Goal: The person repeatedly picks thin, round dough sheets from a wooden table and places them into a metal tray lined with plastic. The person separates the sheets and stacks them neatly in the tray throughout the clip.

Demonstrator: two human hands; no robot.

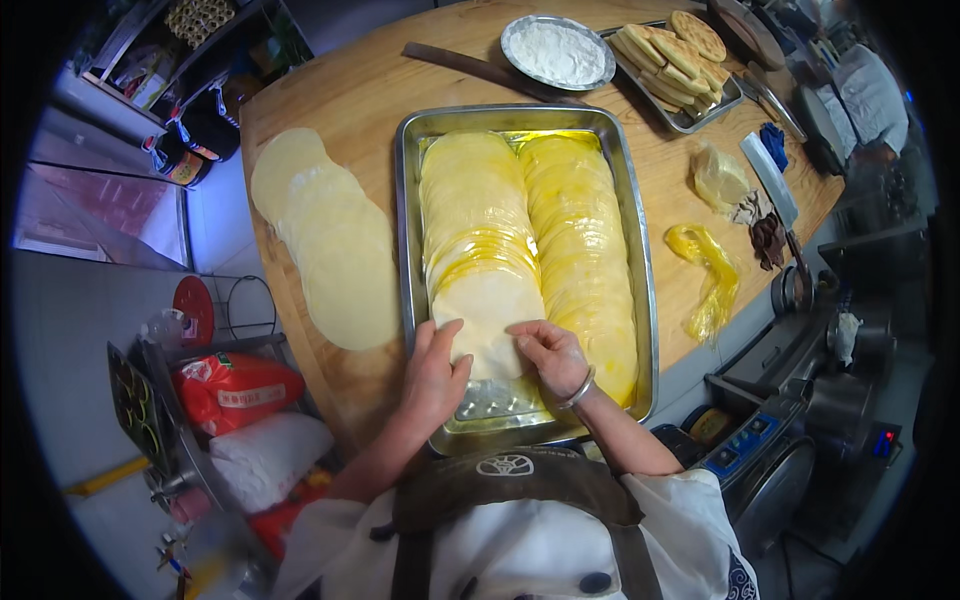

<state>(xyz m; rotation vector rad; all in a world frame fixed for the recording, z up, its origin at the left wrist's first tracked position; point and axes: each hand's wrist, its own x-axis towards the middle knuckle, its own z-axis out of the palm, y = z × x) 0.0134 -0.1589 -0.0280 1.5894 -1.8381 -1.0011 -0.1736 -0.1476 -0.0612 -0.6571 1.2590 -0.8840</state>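
A deep metal tray [649,300] holds two long rows of overlapping round dough sheets [577,247], shiny with yellow oil. At the near end of the left row lies a pale, dry-looking dough round [487,307]. My left hand [439,371] is at its left edge, thumb and forefinger against the dough; whether they pinch it is unclear. On its right edge, my right hand [551,356], with a bracelet at the wrist, pinches the dough between thumb and curled fingers. Left of the tray, more pale dough rounds [341,262] overlap in a row on the wooden table [352,97].
Behind the tray are a dark wooden stick [480,67], a bowl of white flour [557,52] and a tray of flatbreads [675,67]. To the right lie a yellow plastic bag [705,277], a clear bag [718,178] and a cleaver [771,180]. Another person's white sleeve [870,94] shows top right.
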